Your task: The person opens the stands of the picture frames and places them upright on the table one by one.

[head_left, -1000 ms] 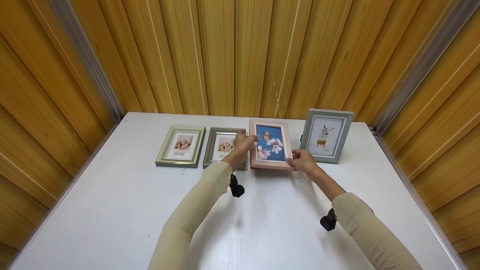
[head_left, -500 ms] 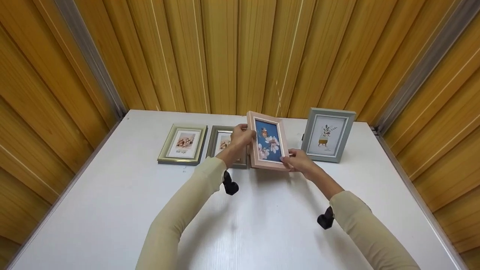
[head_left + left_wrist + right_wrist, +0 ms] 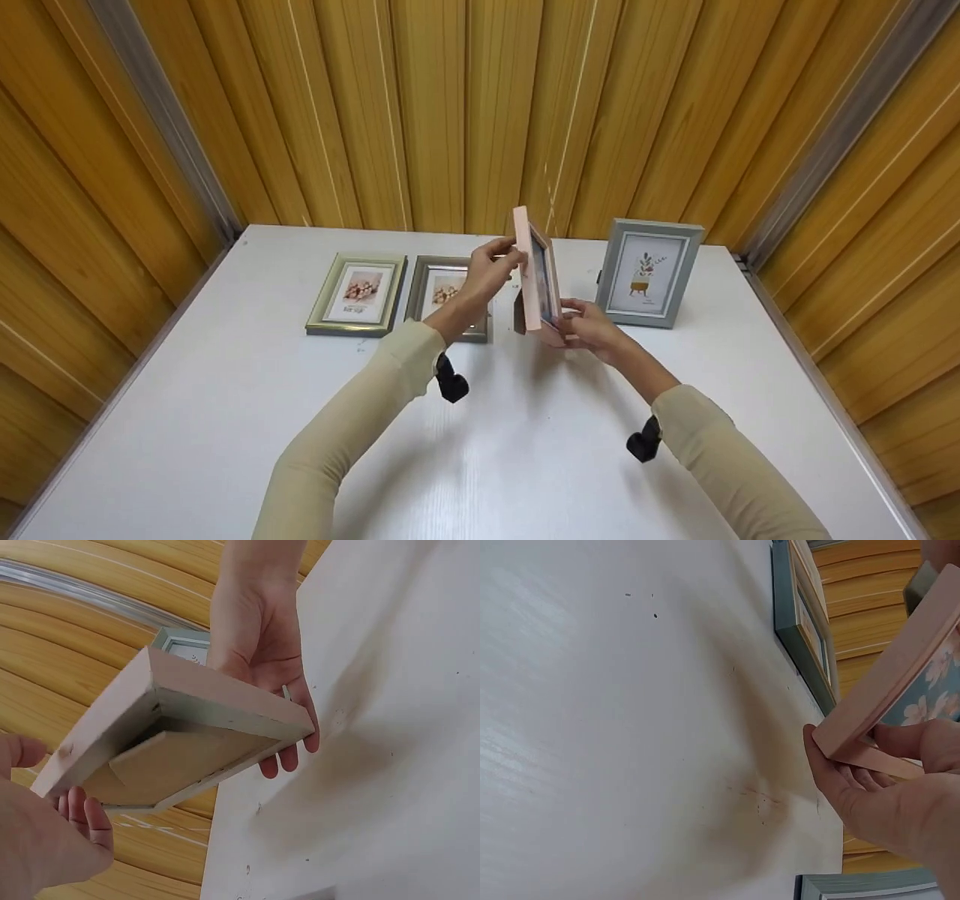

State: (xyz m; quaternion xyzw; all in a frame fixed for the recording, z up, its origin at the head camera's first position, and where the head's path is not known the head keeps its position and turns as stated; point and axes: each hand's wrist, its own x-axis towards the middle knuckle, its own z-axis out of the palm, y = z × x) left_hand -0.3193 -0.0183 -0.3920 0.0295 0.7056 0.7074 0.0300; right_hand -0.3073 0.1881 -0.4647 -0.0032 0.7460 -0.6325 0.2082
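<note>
A pink picture frame (image 3: 529,274) with a blue flower picture is held up off the white table, turned nearly edge-on in the head view. My left hand (image 3: 491,279) grips its left side. At the lower right corner, my right hand (image 3: 592,327) pinches it, thumb (image 3: 904,739) on the front and fingers underneath. From the left wrist view its brown back (image 3: 180,761) shows, with a stand flap (image 3: 154,754) tilted a little out. Just left of it lies a grey-brown picture frame (image 3: 421,296), partly hidden behind my left hand.
A gold-green picture frame (image 3: 322,311) lies flat at the left. To the right, a grey-green picture frame (image 3: 611,262) stands upright, leaning back. The white table (image 3: 525,450) ends at a yellow wood-look wall (image 3: 427,112), with side walls left and right.
Both hands have lifted the pink picture frame and turned it from facing me to nearly edge-on, its face swinging right. The other picture frames stay in place.
</note>
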